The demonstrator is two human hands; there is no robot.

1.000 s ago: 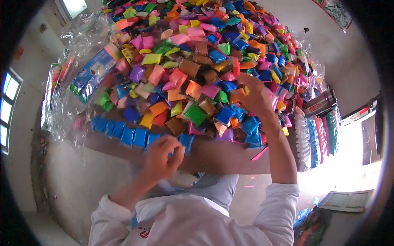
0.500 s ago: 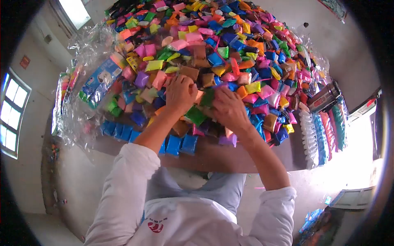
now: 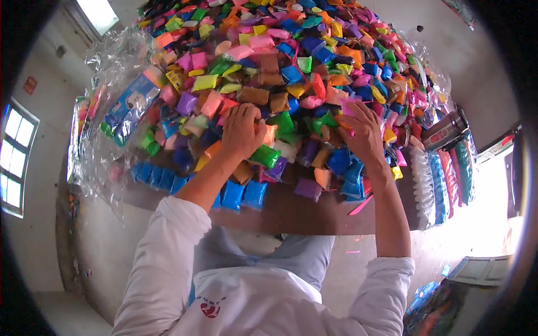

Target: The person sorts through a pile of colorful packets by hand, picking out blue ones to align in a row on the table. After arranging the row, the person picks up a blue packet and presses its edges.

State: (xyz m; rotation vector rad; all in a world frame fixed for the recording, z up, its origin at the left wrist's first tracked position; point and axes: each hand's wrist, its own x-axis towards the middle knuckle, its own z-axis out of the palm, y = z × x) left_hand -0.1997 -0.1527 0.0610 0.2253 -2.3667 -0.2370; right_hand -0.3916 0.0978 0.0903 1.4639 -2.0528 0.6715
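Note:
A large heap of small, soft-looking coloured packets [image 3: 269, 70] covers the table. My left hand [image 3: 242, 133] rests on its near side with the fingers bent down. An orange packet [image 3: 270, 134] shows beside its thumb, and a green packet [image 3: 265, 157] lies just below; what the fingers grip is hidden. Further right, my right hand [image 3: 363, 134] is over the heap, its fingers closed around a bright pink packet [image 3: 353, 106]. Between the hands lie green, white and dark purple packets. Blue packets [image 3: 232, 195] form a row along the near left table edge.
Crumpled clear plastic [image 3: 101, 168] and a blue printed pack [image 3: 133, 106] lie at the left. A flask [image 3: 445, 131] lies on its side at the right, near long strips of packets [image 3: 438, 187]. The brown table edge [image 3: 280, 217] runs before my lap.
My right hand has moved right, away from my left hand, with pink at its fingers. Packets it covered between the hands now show. My left hand has barely shifted.

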